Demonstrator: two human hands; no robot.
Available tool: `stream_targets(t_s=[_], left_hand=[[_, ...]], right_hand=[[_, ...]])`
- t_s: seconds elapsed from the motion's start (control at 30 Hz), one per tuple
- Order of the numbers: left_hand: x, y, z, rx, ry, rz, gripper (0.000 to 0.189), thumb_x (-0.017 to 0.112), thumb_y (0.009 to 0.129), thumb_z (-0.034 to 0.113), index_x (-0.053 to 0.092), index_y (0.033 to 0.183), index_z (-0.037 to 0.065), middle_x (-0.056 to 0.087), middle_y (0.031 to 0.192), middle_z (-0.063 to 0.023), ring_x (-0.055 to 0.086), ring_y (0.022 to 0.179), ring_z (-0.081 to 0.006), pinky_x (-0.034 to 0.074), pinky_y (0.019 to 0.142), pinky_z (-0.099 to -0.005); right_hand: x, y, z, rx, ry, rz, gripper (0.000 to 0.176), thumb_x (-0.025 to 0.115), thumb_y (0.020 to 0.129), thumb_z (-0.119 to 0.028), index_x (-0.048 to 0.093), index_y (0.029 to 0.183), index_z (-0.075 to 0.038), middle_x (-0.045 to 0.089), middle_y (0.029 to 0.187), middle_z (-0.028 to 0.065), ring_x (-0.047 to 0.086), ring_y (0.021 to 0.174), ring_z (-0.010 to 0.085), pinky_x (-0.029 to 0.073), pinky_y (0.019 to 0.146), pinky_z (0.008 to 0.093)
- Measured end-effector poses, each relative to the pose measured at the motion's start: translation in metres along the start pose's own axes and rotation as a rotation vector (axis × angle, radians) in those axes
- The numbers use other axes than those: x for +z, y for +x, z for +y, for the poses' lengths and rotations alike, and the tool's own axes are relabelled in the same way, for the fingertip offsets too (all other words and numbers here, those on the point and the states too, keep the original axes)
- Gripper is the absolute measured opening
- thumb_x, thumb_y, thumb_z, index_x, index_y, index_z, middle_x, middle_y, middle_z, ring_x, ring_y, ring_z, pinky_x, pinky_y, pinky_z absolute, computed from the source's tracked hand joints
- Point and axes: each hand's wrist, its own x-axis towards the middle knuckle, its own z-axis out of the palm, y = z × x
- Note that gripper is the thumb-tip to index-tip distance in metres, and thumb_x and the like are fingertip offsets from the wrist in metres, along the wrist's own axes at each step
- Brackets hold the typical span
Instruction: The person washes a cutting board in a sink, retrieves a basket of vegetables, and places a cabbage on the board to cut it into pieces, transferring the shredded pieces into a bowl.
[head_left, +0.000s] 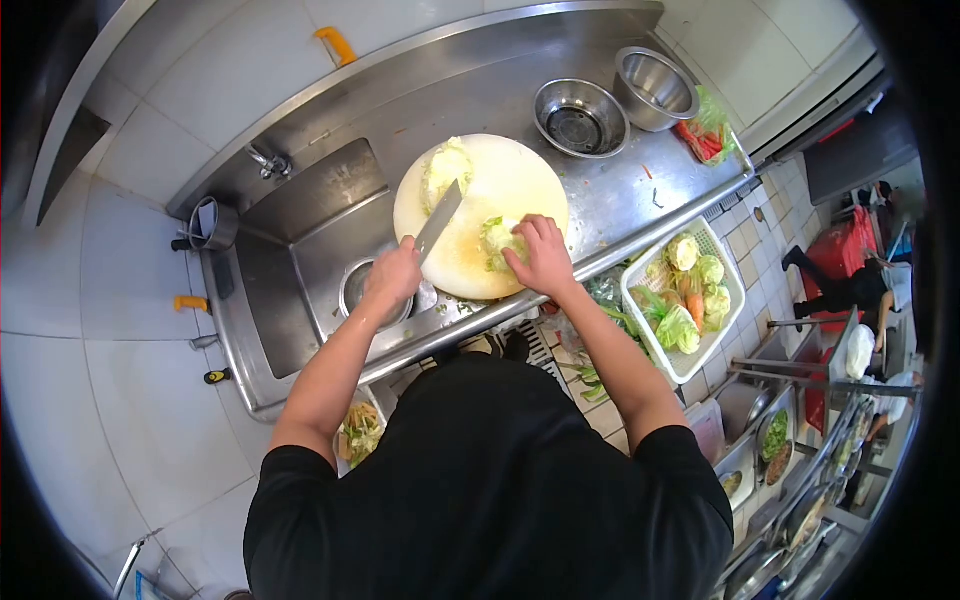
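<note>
A kitchen knife (439, 221) is gripped by its handle in my left hand (393, 279), its blade pointing up and away over the round cutting board (525, 175). My right hand (544, 258) has its fingers curled over a piece of cabbage (495, 237) on the board's right part. Another, longer cabbage piece (447, 170) lies at the board's far left, just beyond the knife tip. Below my left hand, a round metal bowl (352, 288) sits partly hidden at the sink's edge.
Two metal bowls (582, 118) (656, 88) and a bag of red peppers (706, 140) stand on the steel counter's right end. A white basket (733, 270) of vegetables is at my right. The sink basin (320, 205) lies left. People (868, 285) are at far right.
</note>
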Motion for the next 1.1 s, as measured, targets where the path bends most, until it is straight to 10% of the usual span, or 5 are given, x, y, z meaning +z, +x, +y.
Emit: stream_targets(t_s=[0.6, 1.1], left_hand=[[-0.017, -0.044, -0.009, 0.004, -0.123, -0.157, 0.029, 0.048, 0.104, 0.02, 0.048, 0.124, -0.001, 0.068, 0.1, -0.0366, 0.067, 0.098, -0.0523, 0.05, 0.089, -0.0615], [-0.015, -0.032, 0.019, 0.02, -0.019, -0.15, 0.029, 0.046, 0.104, 0.02, 0.047, 0.123, -0.001, 0.068, 0.099, -0.0373, 0.066, 0.097, -0.055, 0.048, 0.09, -0.0639]], right_hand=[[0.065, 0.044, -0.029, -0.097, 0.114, -0.415, 0.027, 0.066, 0.087, -0.022, 0.065, 0.108, -0.005, 0.061, 0.114, 0.0139, 0.055, 0.116, 0.0342, 0.047, 0.101, 0.0441], [0.079, 0.051, -0.019, -0.31, 0.012, -0.261, 0.018, 0.062, 0.086, -0.018, 0.065, 0.096, -0.005, 0.061, 0.102, 0.011, 0.056, 0.104, 0.0302, 0.047, 0.091, 0.0422]])
